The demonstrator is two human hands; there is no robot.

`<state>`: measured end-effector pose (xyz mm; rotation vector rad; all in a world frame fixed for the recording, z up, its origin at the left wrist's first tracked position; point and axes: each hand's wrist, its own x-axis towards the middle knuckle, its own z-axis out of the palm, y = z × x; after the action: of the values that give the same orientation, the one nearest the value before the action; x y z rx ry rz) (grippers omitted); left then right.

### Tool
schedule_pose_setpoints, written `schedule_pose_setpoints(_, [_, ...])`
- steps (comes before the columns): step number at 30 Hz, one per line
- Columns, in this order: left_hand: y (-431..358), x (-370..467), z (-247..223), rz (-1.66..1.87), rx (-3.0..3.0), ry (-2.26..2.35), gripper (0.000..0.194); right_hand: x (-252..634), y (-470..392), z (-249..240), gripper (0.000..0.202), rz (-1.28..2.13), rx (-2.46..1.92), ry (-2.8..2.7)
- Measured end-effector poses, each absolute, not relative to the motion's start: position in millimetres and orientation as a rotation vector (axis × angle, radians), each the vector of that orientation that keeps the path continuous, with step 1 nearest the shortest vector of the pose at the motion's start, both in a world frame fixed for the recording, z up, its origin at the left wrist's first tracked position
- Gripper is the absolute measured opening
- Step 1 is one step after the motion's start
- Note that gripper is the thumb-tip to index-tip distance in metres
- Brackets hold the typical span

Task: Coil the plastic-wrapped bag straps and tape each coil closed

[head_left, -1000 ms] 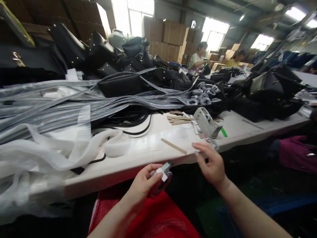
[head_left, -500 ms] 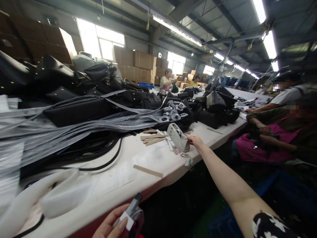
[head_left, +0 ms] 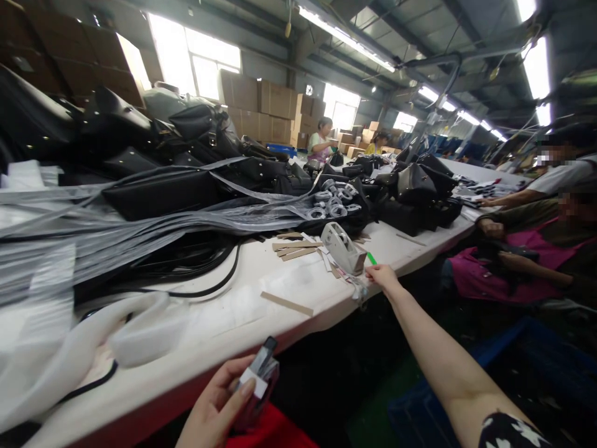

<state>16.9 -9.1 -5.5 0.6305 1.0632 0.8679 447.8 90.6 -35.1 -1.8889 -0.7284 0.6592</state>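
At the table's front edge, my left hand (head_left: 217, 398) is closed around a folded grey strap with a black end (head_left: 265, 356). A white paper band (head_left: 254, 382) wraps the strap, with my thumb pressed on it. Clear plastic seems to cover the lower part. My right hand (head_left: 385, 277) reaches far forward and pinches a small bright green strip (head_left: 372, 258), probably tape. Just left of those fingers stands a pale tape dispenser (head_left: 344, 249), its far end raised. Crumpled scraps (head_left: 357, 286) hang beside its near end.
Brown card strips (head_left: 296, 249) lie behind the dispenser, and a single strip (head_left: 286, 303) lies nearer. Long plastic-wrapped straps (head_left: 186, 218) and black bags (head_left: 153, 193) cover the left and back of the table (head_left: 242, 311). People work along the right side. A blue crate (head_left: 420, 404) stands below.
The green strip now shows at my right fingertips, which have drawn slightly away from the dispenser. My left hand, still holding the strap, sits a little higher and further right in view.
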Motion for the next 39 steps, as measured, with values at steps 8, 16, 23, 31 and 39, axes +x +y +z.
schedule_pose_setpoints(8, [-15.4,19.0,-17.3,1.019,0.832,1.108,0.048,274.4,21.5,-19.2,0.031,1.171,-1.522,-1.157])
schedule_pose_setpoints(16, [-26.2,14.0,-14.6,1.107,0.964,1.148,0.038,176.6,-26.7,-14.2,0.034,1.594,-1.233,-1.258])
schedule_pose_setpoints(23, [-31.5,11.8,-14.7,1.149,1.019,1.142,0.035,172.5,-22.2,-19.6,0.039,1.626,-1.258,-1.305])
schedule_pose_setpoints(31, [-31.5,9.5,-13.9,1.255,1.101,1.352,0.029,162.0,-23.3,-27.1,0.036,1.786,-1.112,-1.207])
schedule_pose_setpoints(39, [-41.7,6.2,-5.4,1.420,1.719,1.442,0.017,141.8,-26.7,-20.6,0.040,1.681,-1.114,-1.129])
